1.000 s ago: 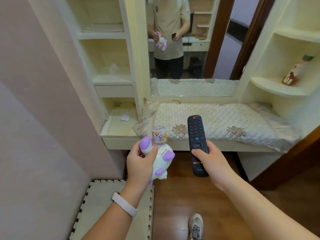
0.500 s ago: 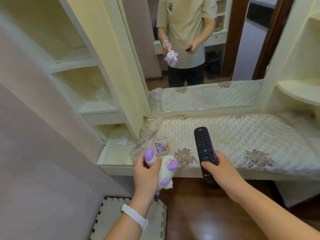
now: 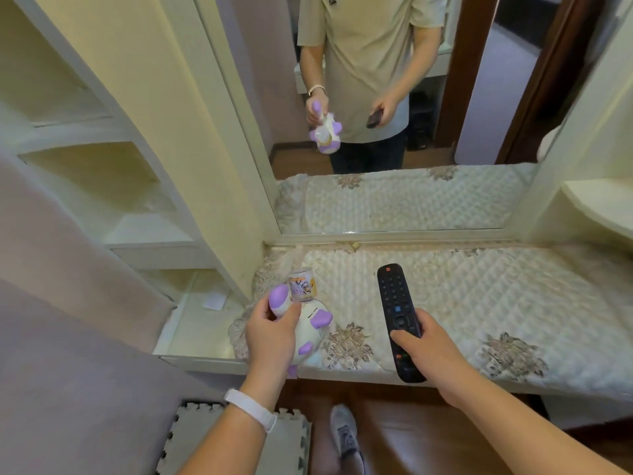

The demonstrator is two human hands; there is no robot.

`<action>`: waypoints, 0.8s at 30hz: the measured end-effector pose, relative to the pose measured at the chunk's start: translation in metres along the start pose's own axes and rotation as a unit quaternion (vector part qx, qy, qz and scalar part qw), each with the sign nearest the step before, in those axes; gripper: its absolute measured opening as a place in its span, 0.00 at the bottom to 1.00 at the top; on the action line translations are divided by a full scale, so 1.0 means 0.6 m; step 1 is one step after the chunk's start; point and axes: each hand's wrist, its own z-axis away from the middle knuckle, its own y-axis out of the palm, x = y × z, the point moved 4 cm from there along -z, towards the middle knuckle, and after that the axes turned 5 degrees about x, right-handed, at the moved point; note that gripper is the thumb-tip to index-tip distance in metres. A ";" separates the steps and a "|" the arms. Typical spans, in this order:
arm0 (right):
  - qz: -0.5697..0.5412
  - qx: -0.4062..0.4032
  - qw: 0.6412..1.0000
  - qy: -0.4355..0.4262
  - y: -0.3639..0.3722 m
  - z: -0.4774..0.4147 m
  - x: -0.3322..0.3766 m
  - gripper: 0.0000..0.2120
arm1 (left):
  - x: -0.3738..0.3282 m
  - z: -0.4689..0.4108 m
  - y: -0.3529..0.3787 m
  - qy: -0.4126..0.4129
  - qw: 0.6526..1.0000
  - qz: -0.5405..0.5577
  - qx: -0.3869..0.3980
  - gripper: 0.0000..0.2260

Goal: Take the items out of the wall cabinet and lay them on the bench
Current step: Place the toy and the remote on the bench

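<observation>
Both hands hover loaded over the quilted table point(image 3: 479, 303), left hand point(image 3: 270, 334) gripping the purple-white toy point(image 3: 313, 323), right hand point(image 3: 428, 347) closed around the remote point(image 3: 394, 296); next, lowering and releasing each

Quilted bench cover point(image 3: 479, 296) lies open from 12 to 3 o'clock of the remote point(image 3: 399, 318); a hand could pass there. At 9 o'clock the cabinet upright point(image 3: 191, 166) and toy point(image 3: 310, 329) crowd the corner; the mirror point(image 3: 394, 132) walls off 12 o'clock.
</observation>
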 end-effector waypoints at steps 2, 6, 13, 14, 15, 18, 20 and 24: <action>0.010 -0.006 1.000 0.004 0.003 -0.034 0.005 0.08 | 0.010 -0.037 0.011 -0.005 1.000 0.017 0.008 0.04; 0.030 -0.003 0.999 0.026 0.018 -0.109 0.021 0.08 | 0.038 -0.134 0.028 -0.035 0.998 0.034 0.027 0.06; 0.076 0.004 0.995 0.064 0.064 -0.249 0.037 0.10 | 0.088 -0.257 0.045 -0.092 0.994 0.064 0.019 0.06; 0.075 0.006 0.995 0.070 0.072 -0.267 0.037 0.10 | 0.095 -0.269 0.047 -0.103 0.992 0.068 0.022 0.06; 0.072 0.008 0.994 0.079 0.079 -0.284 0.035 0.10 | 0.101 -0.279 0.048 -0.114 0.991 0.072 0.024 0.07; 0.061 0.011 0.992 0.106 0.096 -0.326 0.022 0.11 | 0.104 -0.299 0.050 -0.137 0.987 0.088 0.011 0.07; 0.053 0.015 0.991 0.119 0.107 -0.352 0.014 0.13 | 0.101 -0.311 0.054 -0.151 0.982 0.108 0.011 0.06; 0.050 0.021 0.989 0.137 0.125 -0.400 0.002 0.13 | 0.130 -0.344 0.064 -0.165 0.978 0.126 0.006 0.11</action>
